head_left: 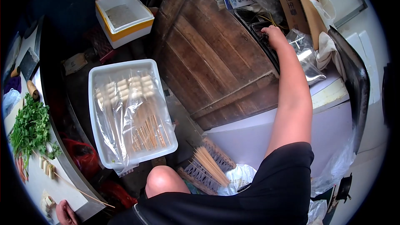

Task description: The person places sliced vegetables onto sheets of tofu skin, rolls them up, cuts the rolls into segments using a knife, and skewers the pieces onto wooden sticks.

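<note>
My right hand reaches to the far right, over the edge of a dark rack or tray beside the wooden board. Its fingers are curled in and closed, and what they grip is hidden. My left hand shows only in part at the lower left. Its fingers lie on the pale worktop, apparently holding nothing, beside a white rolled piece of food. A skewer with several pale rolls on it lies there too, its stick jutting past the worktop's edge.
A white tray holds several skewers under clear plastic. Bare bamboo sticks stand in a basket by my knee. Green herbs lie on the worktop. A foam box, a cardboard box and clear plastic packets are farther back.
</note>
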`<state>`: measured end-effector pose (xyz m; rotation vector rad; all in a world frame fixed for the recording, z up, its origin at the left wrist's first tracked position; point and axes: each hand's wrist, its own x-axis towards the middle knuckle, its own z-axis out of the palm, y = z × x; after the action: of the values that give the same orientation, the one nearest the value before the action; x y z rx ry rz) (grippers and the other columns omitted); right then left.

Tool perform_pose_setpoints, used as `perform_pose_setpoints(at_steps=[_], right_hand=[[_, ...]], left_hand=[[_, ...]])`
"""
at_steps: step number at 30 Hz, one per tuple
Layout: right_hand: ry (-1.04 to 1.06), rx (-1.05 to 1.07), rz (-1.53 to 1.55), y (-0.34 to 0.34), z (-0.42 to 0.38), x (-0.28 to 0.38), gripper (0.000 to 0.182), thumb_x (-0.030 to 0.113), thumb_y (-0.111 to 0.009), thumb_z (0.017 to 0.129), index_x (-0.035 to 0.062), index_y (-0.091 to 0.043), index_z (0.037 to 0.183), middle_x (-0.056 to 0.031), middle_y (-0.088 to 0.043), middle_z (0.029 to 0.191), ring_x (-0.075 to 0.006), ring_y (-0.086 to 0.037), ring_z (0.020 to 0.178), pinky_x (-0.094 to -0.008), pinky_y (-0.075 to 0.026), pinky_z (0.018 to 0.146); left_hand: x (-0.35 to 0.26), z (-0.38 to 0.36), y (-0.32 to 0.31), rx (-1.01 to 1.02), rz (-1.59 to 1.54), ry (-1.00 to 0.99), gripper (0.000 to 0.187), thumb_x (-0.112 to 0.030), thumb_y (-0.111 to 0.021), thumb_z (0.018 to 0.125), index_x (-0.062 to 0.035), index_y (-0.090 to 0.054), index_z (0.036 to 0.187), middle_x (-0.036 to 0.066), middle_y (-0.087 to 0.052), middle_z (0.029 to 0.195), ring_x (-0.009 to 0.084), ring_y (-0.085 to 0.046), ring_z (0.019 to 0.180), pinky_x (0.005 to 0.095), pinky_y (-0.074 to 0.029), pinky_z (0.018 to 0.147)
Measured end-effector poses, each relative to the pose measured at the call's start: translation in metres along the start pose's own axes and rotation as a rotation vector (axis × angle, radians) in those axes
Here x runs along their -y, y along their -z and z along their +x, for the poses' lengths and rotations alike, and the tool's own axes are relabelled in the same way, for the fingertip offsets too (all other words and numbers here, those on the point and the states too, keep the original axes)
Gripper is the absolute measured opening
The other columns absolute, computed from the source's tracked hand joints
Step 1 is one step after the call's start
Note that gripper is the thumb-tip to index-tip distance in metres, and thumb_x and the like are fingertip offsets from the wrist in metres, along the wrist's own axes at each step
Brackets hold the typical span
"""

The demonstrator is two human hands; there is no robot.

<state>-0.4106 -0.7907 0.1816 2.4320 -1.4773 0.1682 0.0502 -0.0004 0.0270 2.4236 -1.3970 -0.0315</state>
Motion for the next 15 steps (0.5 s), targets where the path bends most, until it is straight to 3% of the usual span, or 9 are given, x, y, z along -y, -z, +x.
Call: perform_pose_setpoints(at_steps=[1,3,7,15], right_hand=[[0.000,0.000,-0.002,0.005,-0.004,0.002,0.041,-0.005,-0.052,0.081,0.0149,-0.067,0.114,-0.0154,-0.062,0.103,-0.0335,-0.056,0.106,-0.0393,-0.046,0.091],[0.150,-0.012,-0.192,0.014,-0.018,0.005,0.023,0.007,-0.052,0.086,0.0123,-0.066,0.104,-0.0129,-0.060,0.109,-0.0317,-0.055,0.109,-0.0389,-0.046,0.092],[0.120,-0.139,-0.161,0.007,-0.031,0.004,0.023,0.006,-0.055,0.083,0.0122,-0.065,0.103,-0.0109,-0.060,0.105,-0.0328,-0.055,0.106,-0.0405,-0.047,0.090],[0.047,-0.449,-0.138,0.000,-0.031,0.004,0.020,0.014,-0.061,0.088,0.0093,-0.056,0.107,-0.0136,-0.062,0.106,-0.0345,-0.057,0.103,-0.0457,-0.049,0.086]], left_hand=[[0.000,0.000,0.000,0.000,-0.002,0.000,0.020,-0.014,-0.061,0.094,0.0002,-0.068,0.105,0.018,-0.070,0.095,0.0322,-0.068,0.082,0.0371,-0.055,0.072],[0.000,0.000,0.000,-0.026,0.018,-0.024,0.019,-0.014,-0.061,0.094,-0.0001,-0.068,0.105,0.017,-0.070,0.095,0.0320,-0.068,0.081,0.0371,-0.055,0.072],[-0.003,0.001,0.001,-0.021,0.024,-0.005,0.019,-0.014,-0.061,0.094,-0.0007,-0.068,0.105,0.017,-0.070,0.095,0.0315,-0.068,0.081,0.0369,-0.055,0.072],[-0.003,0.001,0.000,-0.018,0.017,0.000,0.020,-0.016,-0.060,0.095,-0.0011,-0.068,0.105,0.015,-0.071,0.097,0.0304,-0.068,0.083,0.0363,-0.055,0.073]])
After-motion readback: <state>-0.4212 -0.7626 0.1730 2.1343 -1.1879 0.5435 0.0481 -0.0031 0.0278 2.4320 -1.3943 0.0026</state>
